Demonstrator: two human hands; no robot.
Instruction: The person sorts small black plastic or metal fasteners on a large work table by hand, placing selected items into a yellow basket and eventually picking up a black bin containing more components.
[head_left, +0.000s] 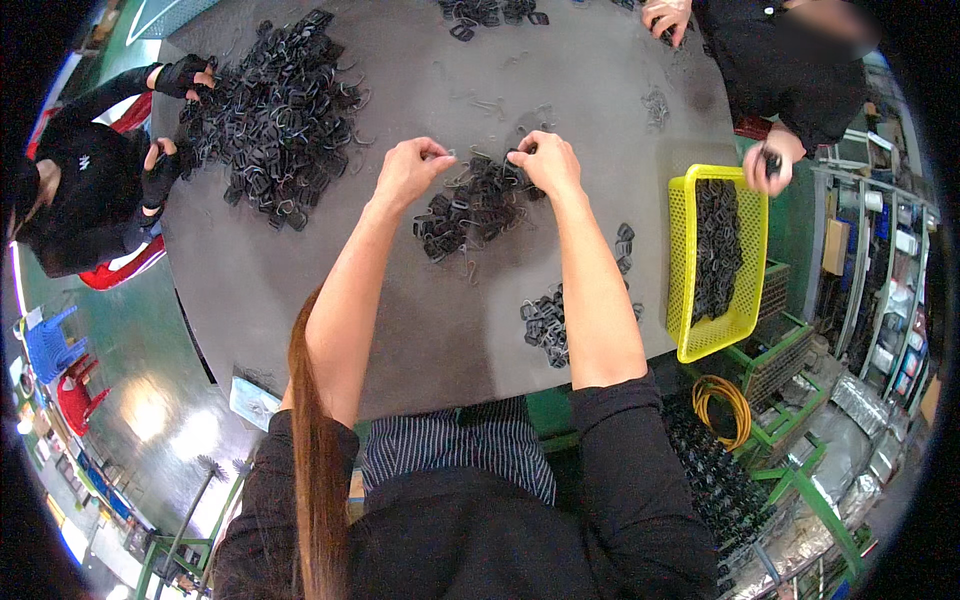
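A small heap of black metal clips [470, 205] lies near the middle of the round grey surface [300, 300], between a worker's two bare hands. The left hand [410, 170] is curled at the heap's upper left edge, its fingers pressed together and pinching a thin wire clip [437, 156]. The right hand [545, 162] rests on the heap's upper right edge, fingers bent down into the pieces; whether they grip one cannot be told. A smaller cluster of clips [545, 325] sits by the right forearm, near the surface's rim. A far larger pile [275, 115] spreads to the upper left, where a seated person's gloved hands [170, 120] work at it. At the right edge, a yellow plastic basket [685, 270] holds stacked black clips, with another person in black [780, 70] standing beside it.
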